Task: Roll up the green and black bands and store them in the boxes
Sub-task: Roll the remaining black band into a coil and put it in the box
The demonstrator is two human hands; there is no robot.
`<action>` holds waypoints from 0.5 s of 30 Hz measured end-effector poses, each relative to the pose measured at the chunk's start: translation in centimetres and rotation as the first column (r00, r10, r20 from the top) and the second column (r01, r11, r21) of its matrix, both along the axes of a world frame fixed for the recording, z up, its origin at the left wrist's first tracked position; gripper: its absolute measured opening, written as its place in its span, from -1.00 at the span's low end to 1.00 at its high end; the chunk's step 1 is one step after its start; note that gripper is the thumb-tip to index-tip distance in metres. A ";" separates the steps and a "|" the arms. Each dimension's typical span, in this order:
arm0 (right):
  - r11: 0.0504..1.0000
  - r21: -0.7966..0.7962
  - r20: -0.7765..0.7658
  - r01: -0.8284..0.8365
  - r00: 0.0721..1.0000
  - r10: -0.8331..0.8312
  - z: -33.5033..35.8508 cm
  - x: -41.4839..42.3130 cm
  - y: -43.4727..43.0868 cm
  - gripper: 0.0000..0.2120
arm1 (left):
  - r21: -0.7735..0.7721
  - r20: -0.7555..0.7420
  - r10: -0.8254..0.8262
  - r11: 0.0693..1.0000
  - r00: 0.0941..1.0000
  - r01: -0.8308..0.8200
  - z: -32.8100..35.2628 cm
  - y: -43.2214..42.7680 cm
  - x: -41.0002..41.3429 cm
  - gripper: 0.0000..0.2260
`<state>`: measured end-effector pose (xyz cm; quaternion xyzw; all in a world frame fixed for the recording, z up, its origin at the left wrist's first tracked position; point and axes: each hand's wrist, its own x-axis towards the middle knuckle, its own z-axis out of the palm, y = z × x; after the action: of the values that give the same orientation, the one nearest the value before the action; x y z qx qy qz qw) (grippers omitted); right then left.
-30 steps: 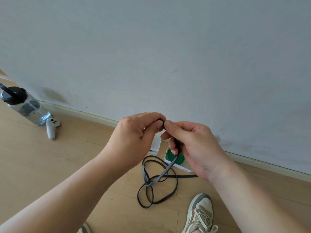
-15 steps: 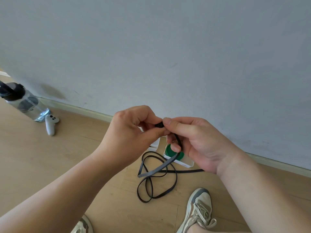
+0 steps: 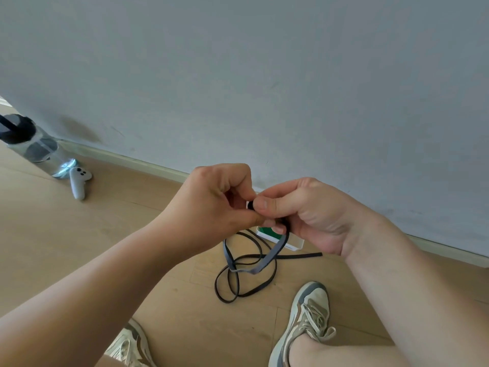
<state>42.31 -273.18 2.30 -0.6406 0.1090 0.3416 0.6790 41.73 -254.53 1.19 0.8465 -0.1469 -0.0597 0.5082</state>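
Left hand [image 3: 217, 205] and right hand [image 3: 312, 213] meet at frame centre, both pinching small rolled end of black band [image 3: 267, 256]; rest hangs in loose loops onto floor [image 3: 111, 239] below; green band [image 3: 268, 232] in white box [image 3: 292, 243] behind

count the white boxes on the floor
1: a white box on the floor by the wall, partly behind the right hand, with the green band inside. Another could be hidden behind the left hand; both hands pinch the black band.

Beige sneakers [image 3: 312, 313] (grey trim), bare forearms [image 3: 119, 274]
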 end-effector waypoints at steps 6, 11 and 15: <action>0.990 0.017 0.047 0.138 0.989 -0.138 -0.4 0.5 -0.4 -0.67 | 0.063 0.082 -0.031 0.998 0.996 0.026 -0.1 0.2 0.4 -0.78; 0.985 0.068 0.006 0.158 0.987 -0.159 -0.6 0.5 -0.3 -0.74 | 0.123 0.280 -0.128 0.988 0.952 0.097 -1.5 0.1 0.6 -0.75; 0.963 0.195 -0.051 0.185 0.983 -0.179 -0.6 0.5 0.3 -0.80 | 0.065 0.350 -0.021 0.998 0.936 -0.002 -1.2 -0.1 0.7 -0.77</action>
<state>42.77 -272.83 1.74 -0.5510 0.1438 0.2974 0.7663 42.41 -254.67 -0.03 0.8588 -0.2373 0.0850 0.4460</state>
